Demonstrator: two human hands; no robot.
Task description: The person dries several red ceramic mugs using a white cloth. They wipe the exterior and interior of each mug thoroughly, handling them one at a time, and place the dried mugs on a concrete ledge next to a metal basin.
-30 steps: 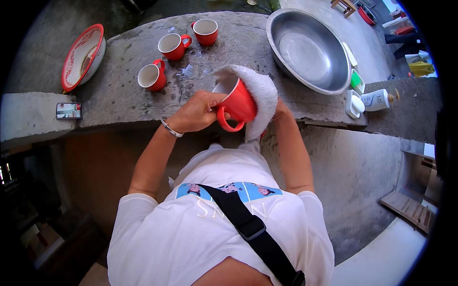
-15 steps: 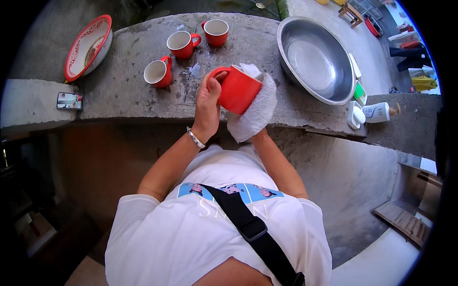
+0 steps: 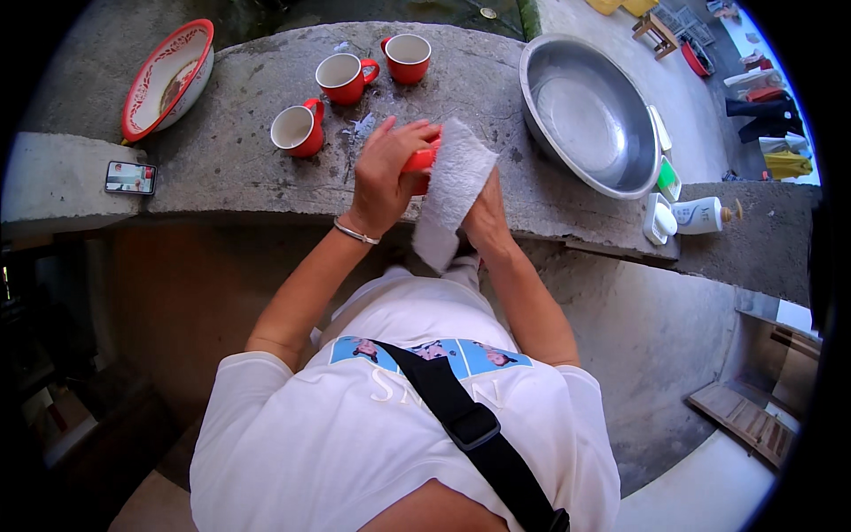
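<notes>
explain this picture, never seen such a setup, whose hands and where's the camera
No machine here, just a person in a white T-shirt working bare-handed. A wide fisheye camera on the person's head looks down, so straight edges bend. The left hand holds a smooth red mug; the right hand, partly hidden, has a fluffy white cloth against it. On the grey concrete slab stand three red mugs with white insides and a large silver metal basin; a white basin with a red rim is at far left.

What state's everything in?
Held red mug, mostly hidden
White towel, against held mug, lower end hanging
Three other red mugs, upright
Metal basin, open side up
Red-rimmed enamel basin, brownish patch inside
Smartphone, screen lit
Pump bottle, upright or lying unclear
Soap dish, holding white soap
</notes>
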